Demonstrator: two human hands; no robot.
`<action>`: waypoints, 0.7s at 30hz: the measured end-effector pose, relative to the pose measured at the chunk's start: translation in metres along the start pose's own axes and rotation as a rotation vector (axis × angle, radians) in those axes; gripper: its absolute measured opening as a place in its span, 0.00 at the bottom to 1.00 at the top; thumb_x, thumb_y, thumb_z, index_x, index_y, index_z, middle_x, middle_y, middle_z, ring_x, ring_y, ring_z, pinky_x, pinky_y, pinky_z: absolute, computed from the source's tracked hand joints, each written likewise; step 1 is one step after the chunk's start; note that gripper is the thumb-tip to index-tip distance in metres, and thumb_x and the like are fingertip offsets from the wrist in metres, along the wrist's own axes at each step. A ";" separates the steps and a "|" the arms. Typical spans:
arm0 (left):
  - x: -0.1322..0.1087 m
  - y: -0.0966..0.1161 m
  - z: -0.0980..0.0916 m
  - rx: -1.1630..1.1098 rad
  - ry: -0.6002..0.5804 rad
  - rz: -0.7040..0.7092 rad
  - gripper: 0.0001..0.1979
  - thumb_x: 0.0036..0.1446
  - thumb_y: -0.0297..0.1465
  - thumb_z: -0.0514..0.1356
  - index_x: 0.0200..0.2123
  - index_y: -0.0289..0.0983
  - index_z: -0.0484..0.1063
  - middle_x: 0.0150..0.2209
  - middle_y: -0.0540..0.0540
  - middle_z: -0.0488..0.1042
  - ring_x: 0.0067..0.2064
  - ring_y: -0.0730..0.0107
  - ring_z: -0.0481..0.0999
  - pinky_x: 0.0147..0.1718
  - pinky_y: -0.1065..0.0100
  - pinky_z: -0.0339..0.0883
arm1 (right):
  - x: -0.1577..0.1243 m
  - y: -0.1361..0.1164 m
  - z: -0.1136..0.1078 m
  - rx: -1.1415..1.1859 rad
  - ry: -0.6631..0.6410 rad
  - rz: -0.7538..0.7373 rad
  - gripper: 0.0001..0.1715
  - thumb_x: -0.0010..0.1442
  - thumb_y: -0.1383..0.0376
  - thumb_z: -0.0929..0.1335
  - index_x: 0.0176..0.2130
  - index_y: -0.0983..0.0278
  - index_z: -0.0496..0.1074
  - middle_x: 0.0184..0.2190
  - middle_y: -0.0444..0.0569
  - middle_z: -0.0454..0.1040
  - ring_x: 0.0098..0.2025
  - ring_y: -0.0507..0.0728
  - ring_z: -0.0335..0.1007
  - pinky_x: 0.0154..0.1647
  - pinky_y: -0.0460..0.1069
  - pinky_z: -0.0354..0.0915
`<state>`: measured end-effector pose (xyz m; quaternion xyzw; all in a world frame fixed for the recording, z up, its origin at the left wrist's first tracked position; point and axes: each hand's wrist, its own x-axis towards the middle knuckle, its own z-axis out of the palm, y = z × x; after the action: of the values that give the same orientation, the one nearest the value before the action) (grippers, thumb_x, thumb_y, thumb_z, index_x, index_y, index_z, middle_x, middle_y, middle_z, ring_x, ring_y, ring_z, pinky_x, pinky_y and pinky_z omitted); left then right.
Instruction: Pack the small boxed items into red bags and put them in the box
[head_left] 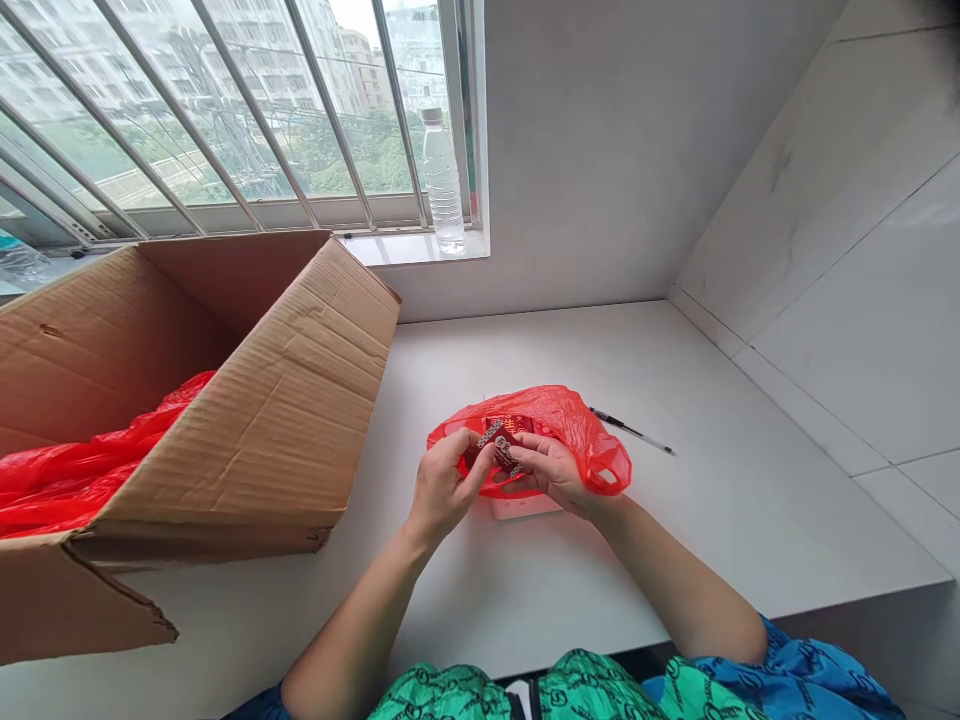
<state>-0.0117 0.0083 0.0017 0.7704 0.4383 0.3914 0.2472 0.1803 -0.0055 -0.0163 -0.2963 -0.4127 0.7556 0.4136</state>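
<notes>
A small dark red packet with patterned edges (501, 448) is held between both hands, above the opening of a red plastic bag (555, 405). My left hand (448, 480) pinches its left end between thumb and fingers. On the other side, my right hand (553, 470) grips the packet's right edge with its thumb and fingers. Behind the packet, more red printed items show inside the bag. A pale box (525, 507) sticks out under the bag's near edge. The bag's handle loop lies beside my right wrist.
An open cardboard box (262, 430) with red plastic bags (97, 470) inside stands at the left. A black pen (634, 431) lies right of the bag on the white table (750, 500). A clear bottle (444, 190) stands on the windowsill.
</notes>
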 end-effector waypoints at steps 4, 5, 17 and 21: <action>0.000 0.000 0.001 -0.076 -0.032 -0.037 0.15 0.67 0.36 0.53 0.27 0.37 0.64 0.25 0.52 0.67 0.26 0.75 0.63 0.28 0.71 0.58 | 0.001 0.003 -0.003 -0.125 0.156 -0.071 0.17 0.57 0.51 0.74 0.40 0.60 0.76 0.37 0.45 0.77 0.35 0.53 0.76 0.46 0.54 0.73; 0.000 0.000 0.001 -0.092 -0.049 -0.044 0.16 0.68 0.36 0.52 0.27 0.37 0.64 0.25 0.52 0.66 0.26 0.75 0.63 0.28 0.71 0.58 | 0.001 0.003 -0.004 -0.151 0.168 -0.085 0.17 0.57 0.51 0.74 0.38 0.60 0.76 0.35 0.44 0.77 0.34 0.53 0.75 0.45 0.54 0.73; 0.001 0.000 0.000 -0.136 -0.080 -0.115 0.18 0.65 0.41 0.56 0.26 0.37 0.65 0.23 0.52 0.63 0.25 0.74 0.60 0.24 0.70 0.53 | -0.003 0.000 -0.009 -0.350 0.265 -0.089 0.25 0.62 0.41 0.64 0.38 0.58 0.75 0.30 0.46 0.76 0.31 0.56 0.73 0.40 0.55 0.74; 0.001 -0.001 0.001 -0.165 -0.072 -0.111 0.17 0.66 0.40 0.56 0.27 0.37 0.67 0.24 0.51 0.69 0.26 0.73 0.65 0.26 0.70 0.57 | -0.006 -0.004 -0.007 -0.385 0.268 -0.117 0.25 0.62 0.41 0.65 0.35 0.58 0.74 0.28 0.45 0.75 0.30 0.56 0.73 0.39 0.54 0.74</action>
<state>-0.0110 0.0098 0.0016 0.7355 0.4374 0.3841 0.3466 0.1904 -0.0069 -0.0158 -0.4430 -0.5067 0.5917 0.4436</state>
